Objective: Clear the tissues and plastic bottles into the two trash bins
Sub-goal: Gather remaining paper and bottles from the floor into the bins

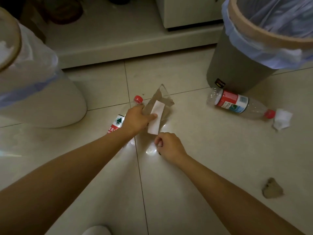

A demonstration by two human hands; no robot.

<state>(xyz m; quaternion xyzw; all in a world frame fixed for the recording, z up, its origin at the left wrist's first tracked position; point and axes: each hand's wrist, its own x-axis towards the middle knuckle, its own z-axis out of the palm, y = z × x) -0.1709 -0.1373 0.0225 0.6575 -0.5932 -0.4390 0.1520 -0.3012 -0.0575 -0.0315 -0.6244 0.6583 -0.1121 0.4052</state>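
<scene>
Two hands meet low over the tiled floor (194,158). Left hand (135,119) fingers curl around a folded white tissue (155,119) lying against a brownish crumpled tissue (162,99), above a clear red-capped plastic bottle (118,121) on the floor. Right hand (169,146) fingers are curled tight just beside the white tissue's lower end; whether they pinch anything I cannot tell. Farther out, a second clear bottle (237,104) and a white tissue wad (282,120) lie by the grey lined bin (237,65); a white lined bin (42,99) stands left.
</scene>
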